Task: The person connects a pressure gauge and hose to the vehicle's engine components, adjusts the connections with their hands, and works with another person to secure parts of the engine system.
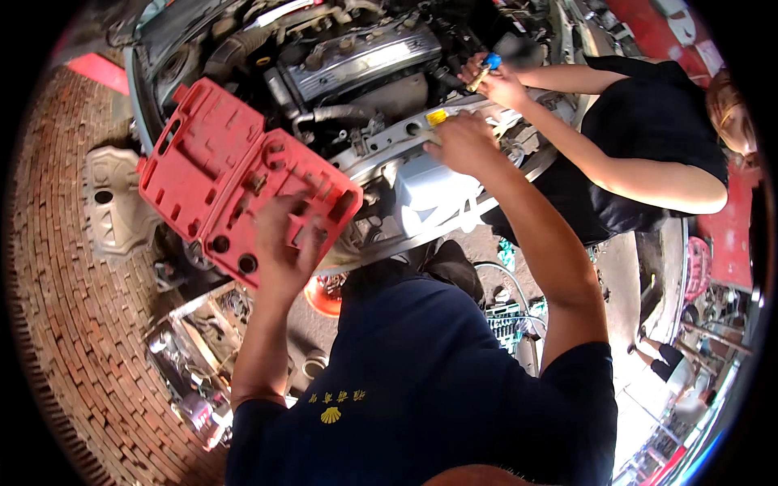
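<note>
A red moulded plastic tool case (203,134) lies spread open across the front left of a car's engine bay. My left hand (285,239) is over its right half, fingers apart and reaching down into the shaped recesses; the fingertips are slightly blurred. A small brass-coloured fitting (256,181) sits in the case near that hand. To the right, my right hand (468,144) is at the car's front crossbar (389,146), beside a yellow sticker (438,117). Its fingers are curled, and what they hold, if anything, is hidden.
The engine (365,61) with its silver cover is behind the case. At the right, a co-worker in black (648,138) leans in, hands holding a blue-and-brass piece (491,61). A beige plastic cover (121,202) lies on the brick floor (73,324). An orange basin (322,301) is below.
</note>
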A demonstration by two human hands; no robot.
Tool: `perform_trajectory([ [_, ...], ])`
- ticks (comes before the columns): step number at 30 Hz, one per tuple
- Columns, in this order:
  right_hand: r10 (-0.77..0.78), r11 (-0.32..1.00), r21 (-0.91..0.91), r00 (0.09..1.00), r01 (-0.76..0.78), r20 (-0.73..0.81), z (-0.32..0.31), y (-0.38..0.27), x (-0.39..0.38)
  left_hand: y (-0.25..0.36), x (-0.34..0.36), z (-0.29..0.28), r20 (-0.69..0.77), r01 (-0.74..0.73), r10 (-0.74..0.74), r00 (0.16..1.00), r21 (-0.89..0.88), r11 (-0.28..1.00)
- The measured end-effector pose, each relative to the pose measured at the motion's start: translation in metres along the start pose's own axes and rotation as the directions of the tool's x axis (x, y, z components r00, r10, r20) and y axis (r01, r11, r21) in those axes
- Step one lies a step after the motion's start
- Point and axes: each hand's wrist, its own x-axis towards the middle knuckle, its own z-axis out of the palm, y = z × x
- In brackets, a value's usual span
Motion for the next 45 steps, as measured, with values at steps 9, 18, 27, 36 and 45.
perform_trajectory([
  [9,0.140,0.897,0.405,0.983,-0.177,0.118,-0.079,0.005,-0.026,0.024,0.048,0.080,0.419,0.495,-0.285,0.862,-0.578,0.649],
  [18,0.147,0.463,0.884,0.978,0.064,-0.147,-0.057,-0.014,-0.091,0.044,0.092,0.145,0.657,0.705,-0.255,0.709,-0.646,0.294],
  [27,-0.016,0.319,0.947,1.000,0.029,-0.025,-0.014,-0.041,-0.097,0.055,0.068,0.127,0.489,0.568,-0.327,0.809,-0.503,0.652],
  [36,-0.126,0.296,0.950,0.990,0.095,-0.060,-0.041,-0.055,-0.076,-0.069,0.046,-0.023,-0.079,0.335,-0.355,0.931,0.565,0.754],
  [45,-0.098,0.262,0.964,0.993,-0.035,0.063,-0.055,-0.056,-0.077,-0.096,0.058,-0.028,0.132,0.210,-0.380,0.916,0.648,0.732],
])
